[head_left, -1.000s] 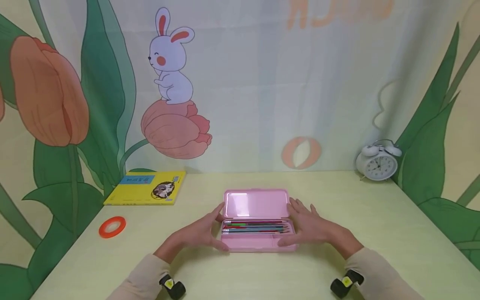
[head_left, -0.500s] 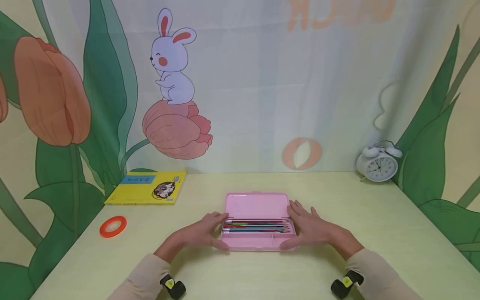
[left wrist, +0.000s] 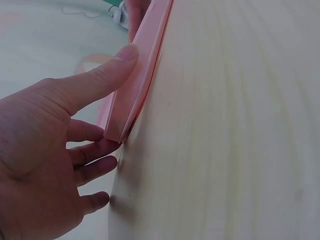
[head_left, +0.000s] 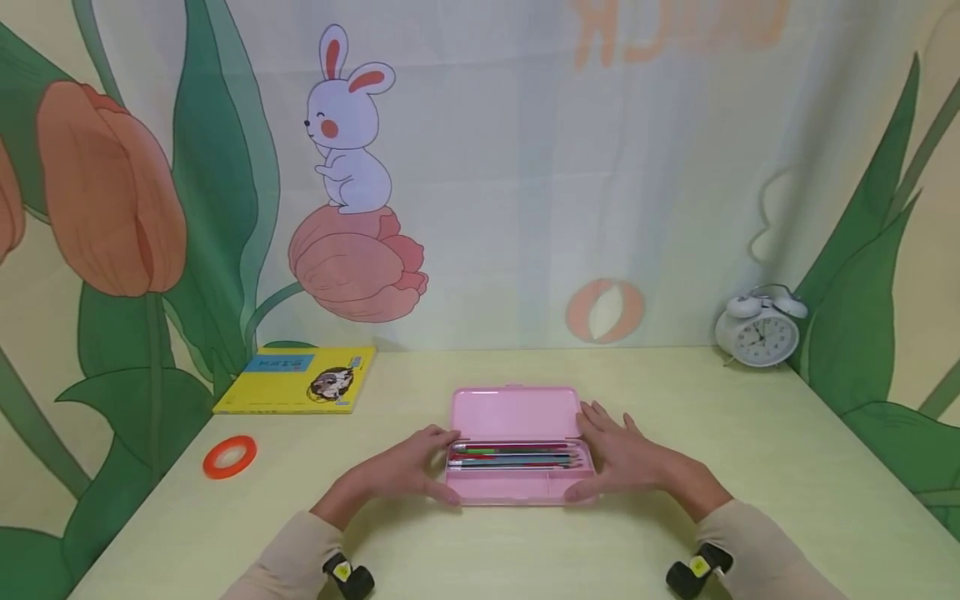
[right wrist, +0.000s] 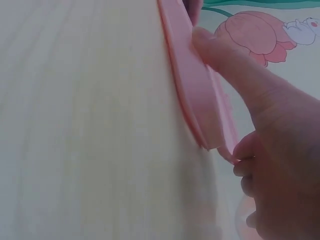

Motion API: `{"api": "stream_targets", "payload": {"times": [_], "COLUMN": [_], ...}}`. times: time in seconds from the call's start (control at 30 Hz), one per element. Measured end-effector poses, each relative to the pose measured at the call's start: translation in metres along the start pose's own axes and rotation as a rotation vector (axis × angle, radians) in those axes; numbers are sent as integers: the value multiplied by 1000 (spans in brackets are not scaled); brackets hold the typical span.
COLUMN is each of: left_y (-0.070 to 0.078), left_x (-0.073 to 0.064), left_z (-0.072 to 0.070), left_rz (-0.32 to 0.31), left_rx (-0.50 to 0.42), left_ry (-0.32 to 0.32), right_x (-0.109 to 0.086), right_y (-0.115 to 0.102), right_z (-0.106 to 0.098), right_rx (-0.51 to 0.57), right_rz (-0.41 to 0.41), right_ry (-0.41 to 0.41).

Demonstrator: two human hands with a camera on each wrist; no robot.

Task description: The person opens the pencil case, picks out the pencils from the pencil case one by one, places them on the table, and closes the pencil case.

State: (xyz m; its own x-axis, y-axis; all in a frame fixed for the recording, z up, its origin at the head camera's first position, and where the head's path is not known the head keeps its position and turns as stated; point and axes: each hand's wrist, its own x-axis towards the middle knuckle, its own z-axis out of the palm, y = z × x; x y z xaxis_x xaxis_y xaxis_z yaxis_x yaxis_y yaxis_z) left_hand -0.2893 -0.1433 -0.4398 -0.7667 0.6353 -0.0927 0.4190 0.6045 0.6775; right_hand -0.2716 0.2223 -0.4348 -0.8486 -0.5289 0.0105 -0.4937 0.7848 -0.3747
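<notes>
A pink pencil case [head_left: 497,485] lies open across the middle of the pale table [head_left: 510,554], well in from the left and right edges, with its hinged lid [head_left: 516,414] turned back toward the far edge. The left hand [head_left: 401,463] holds the case at its left end in a wide span — thumb on the near wall close to the corner, fingers reaching round the end toward the lid. The right hand [head_left: 628,458] holds the right end in much the same way, thumb at the near right corner and fingers along the side of the lid. Between them, a row of pencils [head_left: 517,457] lies lengthwise in the compartment by the hinge, sharpened points toward the right; nearer the person runs a shallow strip crossed by a short divider. At the table's far left corner lies a yellow book [head_left: 273,392] with an animal picture on its cover, and nearer along the left edge is an orange-red ring [head_left: 229,457], well apart from the case. A white twin-bell alarm clock [head_left: 761,335] stands at the far right corner. Beyond the far edge hangs a backdrop [head_left: 487,183] printed with tulips, leaves and a rabbit. Both wrists, in beige sleeves [head_left: 288,557], carry small black cameras [head_left: 693,575].
</notes>
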Motion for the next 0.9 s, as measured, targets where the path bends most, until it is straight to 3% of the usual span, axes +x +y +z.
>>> {"api": "stream_targets", "payload": {"times": [0.1, 0.2, 0.3, 0.43, 0.63, 0.9], "left_y": [1, 0, 0, -1, -3, 2], "left_x": [0, 1, 1, 0, -2, 1], "left_z": [0, 1, 1, 1, 4, 3], "left_rz": [10, 18, 20, 25, 30, 32], "left_rx": [3, 12, 12, 2, 3, -13], "left_ry": [5, 13, 24, 31, 36, 37], "right_x": [-2, -2, -1, 7, 29, 53], "right_y": [-1, -5, -15, -36, -61, -75], "right_z": [-6, -14, -20, -19, -1, 6], "right_rx": [-6, -11, -26, 6, 42, 3], "right_rz": [7, 0, -68, -186, -297, -260], "right_ry": [25, 108, 215, 258, 207, 99]}}
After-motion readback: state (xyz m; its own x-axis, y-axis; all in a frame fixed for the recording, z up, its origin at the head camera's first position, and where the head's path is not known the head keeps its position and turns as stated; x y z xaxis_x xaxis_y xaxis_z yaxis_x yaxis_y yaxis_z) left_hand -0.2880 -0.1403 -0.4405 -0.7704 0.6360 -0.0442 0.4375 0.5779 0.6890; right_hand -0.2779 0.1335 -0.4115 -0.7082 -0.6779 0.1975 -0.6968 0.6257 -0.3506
